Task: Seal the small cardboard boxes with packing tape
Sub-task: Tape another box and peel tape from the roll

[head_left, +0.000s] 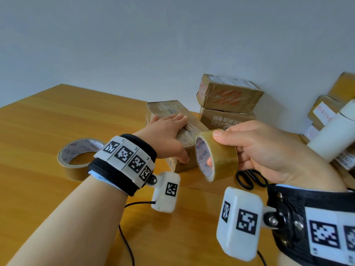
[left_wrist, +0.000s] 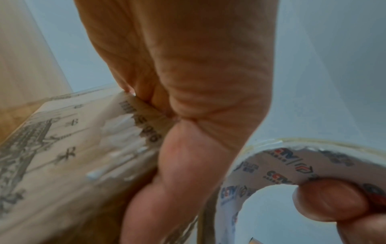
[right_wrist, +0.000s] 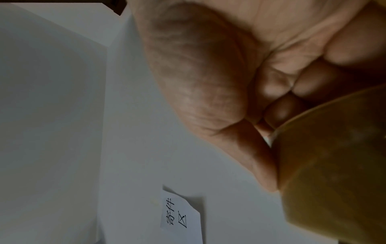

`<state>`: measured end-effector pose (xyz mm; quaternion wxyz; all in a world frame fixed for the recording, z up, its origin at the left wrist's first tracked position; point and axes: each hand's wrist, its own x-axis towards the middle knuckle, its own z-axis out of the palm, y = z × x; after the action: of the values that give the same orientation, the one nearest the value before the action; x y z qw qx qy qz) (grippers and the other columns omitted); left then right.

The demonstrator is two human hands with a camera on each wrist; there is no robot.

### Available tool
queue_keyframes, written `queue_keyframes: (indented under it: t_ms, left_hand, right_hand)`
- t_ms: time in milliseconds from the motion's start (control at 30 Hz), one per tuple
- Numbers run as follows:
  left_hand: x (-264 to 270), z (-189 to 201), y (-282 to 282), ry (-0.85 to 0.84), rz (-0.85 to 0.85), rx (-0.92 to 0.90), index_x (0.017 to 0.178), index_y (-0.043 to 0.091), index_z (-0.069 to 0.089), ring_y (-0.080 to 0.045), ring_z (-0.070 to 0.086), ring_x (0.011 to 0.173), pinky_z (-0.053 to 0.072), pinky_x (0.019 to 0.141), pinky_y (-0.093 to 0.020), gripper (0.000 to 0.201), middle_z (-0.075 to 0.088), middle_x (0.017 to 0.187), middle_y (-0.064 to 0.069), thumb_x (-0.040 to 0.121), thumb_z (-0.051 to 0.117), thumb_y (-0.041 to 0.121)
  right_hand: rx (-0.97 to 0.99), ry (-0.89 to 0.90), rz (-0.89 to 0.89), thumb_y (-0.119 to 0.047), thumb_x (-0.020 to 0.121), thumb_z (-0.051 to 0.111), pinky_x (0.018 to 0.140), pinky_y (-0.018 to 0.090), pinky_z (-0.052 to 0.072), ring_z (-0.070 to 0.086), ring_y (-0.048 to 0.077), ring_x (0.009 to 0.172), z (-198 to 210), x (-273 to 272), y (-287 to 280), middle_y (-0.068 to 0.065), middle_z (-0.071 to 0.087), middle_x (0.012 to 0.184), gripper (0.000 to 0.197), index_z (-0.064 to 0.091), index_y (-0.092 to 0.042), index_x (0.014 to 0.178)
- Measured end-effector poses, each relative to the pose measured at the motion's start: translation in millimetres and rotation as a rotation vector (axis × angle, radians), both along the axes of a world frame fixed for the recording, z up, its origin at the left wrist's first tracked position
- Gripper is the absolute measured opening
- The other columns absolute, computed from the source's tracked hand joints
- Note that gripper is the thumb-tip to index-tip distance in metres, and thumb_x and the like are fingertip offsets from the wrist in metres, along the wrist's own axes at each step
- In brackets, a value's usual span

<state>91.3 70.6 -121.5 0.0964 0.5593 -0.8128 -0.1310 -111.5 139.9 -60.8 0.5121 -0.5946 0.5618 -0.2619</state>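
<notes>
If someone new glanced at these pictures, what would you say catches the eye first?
Front and centre, the right hand holds up a roll of brown packing tape, thumb on its rim and a finger through the core. Just behind it, the left hand rests on a small cardboard box on the wooden table. A second tape roll lies to the left.

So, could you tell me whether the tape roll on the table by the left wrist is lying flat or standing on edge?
Lying flat: the spare tape roll rests on the table with its hole facing up.
</notes>
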Motion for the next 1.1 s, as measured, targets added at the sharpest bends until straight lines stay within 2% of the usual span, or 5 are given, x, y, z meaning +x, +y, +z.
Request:
queue_keyframes:
  t_ms: [267, 467, 633, 733, 1100]
  left_hand:
    - [-2, 2, 1, -0.015, -0.002, 0.012, 0.158, 0.032, 0.014, -0.008, 0.0, 0.152, -0.009, 0.12, -0.044, 0.107, 0.005, 0.167, 0.006, 0.074, 0.074, 0.055]
    - [-5, 9, 5, -0.053, 0.011, -0.009, 0.155, 0.038, 0.025, -0.017, 0.016, 0.151, 0.012, 0.122, -0.041, 0.096, 0.016, 0.165, 0.003, 0.074, 0.075, 0.054]
    - [-4, 6, 3, -0.089, -0.116, -0.11, 0.154, 0.038, 0.027, -0.012, -0.01, 0.152, -0.021, 0.115, -0.04, 0.088, 0.011, 0.166, 0.005, 0.08, 0.073, 0.051]
    - [-6, 3, 3, -0.038, -0.223, -0.106, 0.156, 0.04, 0.017, -0.006, -0.019, 0.149, -0.014, 0.121, -0.041, 0.097, -0.004, 0.165, 0.014, 0.079, 0.076, 0.039]
    - [-9, 2, 1, -0.089, -0.191, -0.022, 0.155, 0.046, 0.012, -0.001, -0.001, 0.15, -0.003, 0.124, -0.04, 0.074, 0.005, 0.165, 0.017, 0.099, 0.055, 0.024]
  right_hand:
    - [0.074, 0.01, 0.044, -0.024, 0.101, 0.057, 0.067, 0.034, 0.059, 0.077, 0.027, 0.08, -7, 0, -2, 0.02, 0.077, 0.088, 0.028, 0.07, 0.001, 0.099]
    - [0.136, -0.006, 0.074, -0.019, 0.101, 0.054, 0.067, 0.033, 0.058, 0.076, 0.027, 0.077, -13, -2, -5, 0.021, 0.077, 0.088, 0.026, 0.071, 0.001, 0.101]
    - [0.144, -0.033, 0.056, -0.017, 0.101, 0.052, 0.056, 0.028, 0.057, 0.074, 0.022, 0.067, -15, -2, -8, 0.019, 0.076, 0.08, 0.025, 0.07, 0.0, 0.098]
    - [0.139, -0.047, 0.053, -0.018, 0.101, 0.052, 0.058, 0.03, 0.058, 0.074, 0.023, 0.069, -15, -3, -8, 0.021, 0.076, 0.083, 0.026, 0.071, 0.0, 0.098]
    - [0.097, -0.091, 0.024, -0.019, 0.101, 0.058, 0.066, 0.029, 0.061, 0.077, 0.022, 0.084, -24, -2, -15, 0.018, 0.078, 0.095, 0.025, 0.069, 0.001, 0.113]
